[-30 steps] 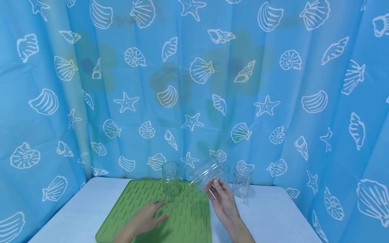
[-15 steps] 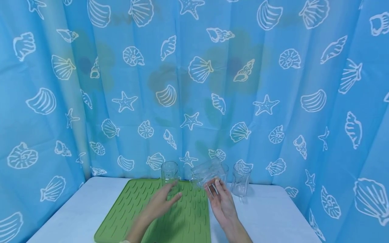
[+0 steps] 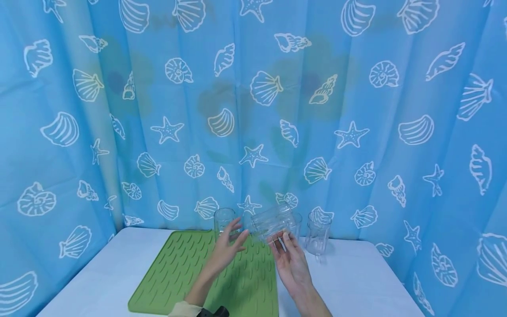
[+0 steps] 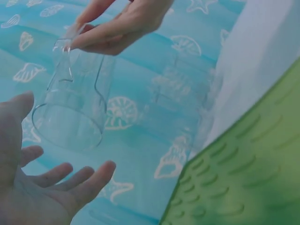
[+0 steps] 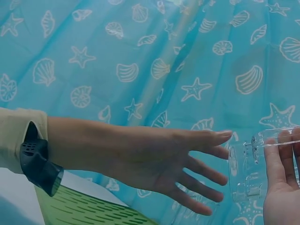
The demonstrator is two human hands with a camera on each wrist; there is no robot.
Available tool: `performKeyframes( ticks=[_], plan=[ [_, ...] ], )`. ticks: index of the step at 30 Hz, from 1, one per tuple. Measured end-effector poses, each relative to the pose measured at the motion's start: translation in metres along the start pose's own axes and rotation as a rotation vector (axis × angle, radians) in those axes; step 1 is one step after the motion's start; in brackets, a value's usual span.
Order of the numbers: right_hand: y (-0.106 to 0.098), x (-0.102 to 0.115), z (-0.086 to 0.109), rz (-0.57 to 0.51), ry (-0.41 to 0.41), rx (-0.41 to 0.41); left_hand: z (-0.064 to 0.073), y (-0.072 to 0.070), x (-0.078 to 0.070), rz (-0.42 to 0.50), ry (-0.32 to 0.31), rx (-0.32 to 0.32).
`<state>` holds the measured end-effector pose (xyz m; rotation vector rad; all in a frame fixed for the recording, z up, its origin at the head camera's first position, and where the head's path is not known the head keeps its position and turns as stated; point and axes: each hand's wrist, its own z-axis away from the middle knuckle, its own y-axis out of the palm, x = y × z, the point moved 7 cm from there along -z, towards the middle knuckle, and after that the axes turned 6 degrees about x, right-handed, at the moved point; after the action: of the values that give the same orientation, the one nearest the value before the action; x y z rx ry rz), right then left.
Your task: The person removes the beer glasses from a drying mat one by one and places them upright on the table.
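Note:
My right hand (image 3: 292, 266) holds a clear glass mug (image 3: 273, 222) tilted on its side above the table, its fingers at the handle and lower end. In the left wrist view, the mug's (image 4: 70, 112) round rim faces my left hand (image 4: 51, 187), whose fingers are spread just short of it. The right wrist view shows the same gap between my left hand (image 5: 164, 159) and the glass (image 5: 246, 168). Another clear glass (image 3: 222, 216) stands at the back of the green mat (image 3: 170, 273), partly hidden behind my left hand (image 3: 225, 251).
Right of the mat, a clear glass (image 3: 318, 235) stands on the white tabletop (image 3: 352, 281). One more glass (image 3: 298, 222) shows partly behind the held mug. A blue curtain (image 3: 253, 110) with shell and starfish prints surrounds the table's back and sides.
My left hand has moved up and to the right from over the mat, close to the mug's rim. My right hand keeps holding the mug nearly in place, its tilt now flatter.

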<state>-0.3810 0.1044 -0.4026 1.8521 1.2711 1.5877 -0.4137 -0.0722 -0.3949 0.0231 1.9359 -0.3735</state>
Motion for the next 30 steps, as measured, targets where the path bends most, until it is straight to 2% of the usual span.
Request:
performKeyframes(
  ticks=[8, 13, 22, 26, 30],
  plan=[
    [0.008, 0.0, 0.002, -0.046, 0.001, 0.037, -0.006, 0.01, -0.005, 0.189, 0.005, 0.022],
    [0.013, 0.002, 0.004, -0.056, -0.002, 0.036, -0.007, 0.013, -0.006, 0.284, 0.032, 0.031],
    [0.019, 0.005, 0.005, -0.002, -0.006, 0.024, -0.006, 0.011, -0.01, 0.342, 0.063, -0.013],
    [0.018, 0.008, 0.006, 0.062, -0.02, 0.004, -0.005, 0.008, -0.013, 0.35, 0.067, -0.04],
    [0.015, 0.015, 0.007, 0.174, -0.046, -0.019, -0.004, 0.006, -0.017, 0.363, 0.059, -0.068]
  ],
)
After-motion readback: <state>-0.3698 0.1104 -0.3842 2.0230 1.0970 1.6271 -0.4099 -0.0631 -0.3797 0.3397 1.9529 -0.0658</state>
